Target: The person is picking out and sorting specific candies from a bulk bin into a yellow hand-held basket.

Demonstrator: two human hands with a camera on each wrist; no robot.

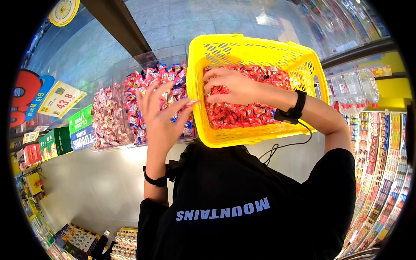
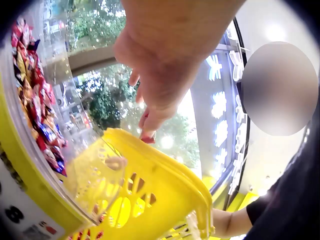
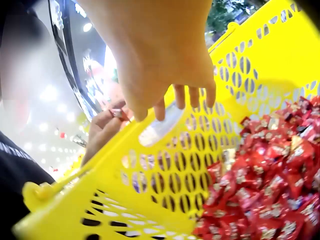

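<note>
My left hand (image 1: 161, 116) is just outside the left end of a yellow basket (image 1: 255, 40), pinching a small red wrapped candy (image 1: 190, 103) between thumb and finger at the rim. That same candy (image 3: 119, 114) shows beyond the rim in the right wrist view. Inside the basket, my right hand (image 1: 232, 86) reaches toward the left end wall, its fingers loosely spread and nothing visible in them. The right wrist view has the fingers (image 3: 194, 97) hanging down near the perforated wall. A heap of red wrapped candies (image 1: 242, 115) fills the bottom of the basket.
Left of the basket stands a clear bin with mixed red and blue candies (image 1: 138, 108), then pink-wrapped candies (image 1: 106, 115). A price sign (image 1: 63, 99) stands farther left. Bottles (image 1: 353, 91) are at the right, beside packed shelves (image 1: 377, 164). A cable (image 1: 281, 147) trails from the right wrist.
</note>
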